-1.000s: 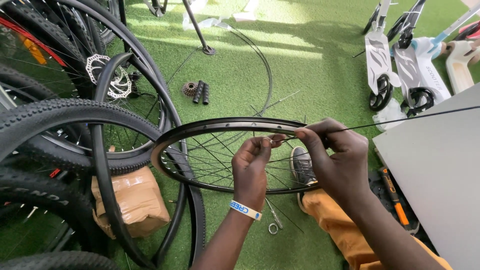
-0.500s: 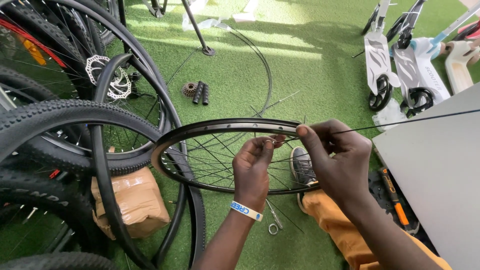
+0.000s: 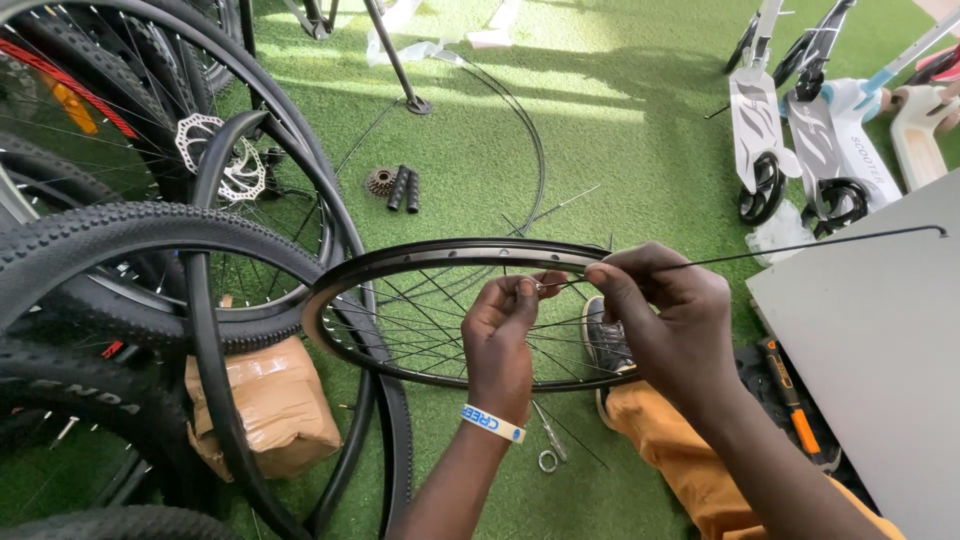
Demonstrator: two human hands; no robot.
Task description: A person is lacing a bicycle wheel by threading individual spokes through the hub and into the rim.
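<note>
Right now the person's left hand (image 3: 505, 325) and right hand (image 3: 665, 320) meet over a bare black wheel rim (image 3: 400, 265) held roughly flat above the green turf (image 3: 600, 160), in front of the knees. Right hand's fingers are pinched together on a long thin spoke (image 3: 800, 248) that runs off to the right, its bent head out over a grey board (image 3: 880, 340). Left hand's fingertips are closed on something tiny at the spoke's near end, probably a nipple, too small to tell. The rim already carries many laced spokes. Judgement: the step in hand looks like fitting 1 spoke to the rim; doing it well likely means keeping the spoke straight, lining its tip square with the small part, and turning gently so nothing cross-threads or drops into the turf. Around: knobby tyres (image 3: 120, 240) on the left, a brake disc (image 3: 225, 165), a brown wrapped parcel (image 3: 265, 400), 2 black grips (image 3: 403, 188) beside a small cog (image 3: 380, 182), loose spokes on the turf, scissors (image 3: 548, 450) below the rim, scooters (image 3: 800, 130) at top right.
</note>
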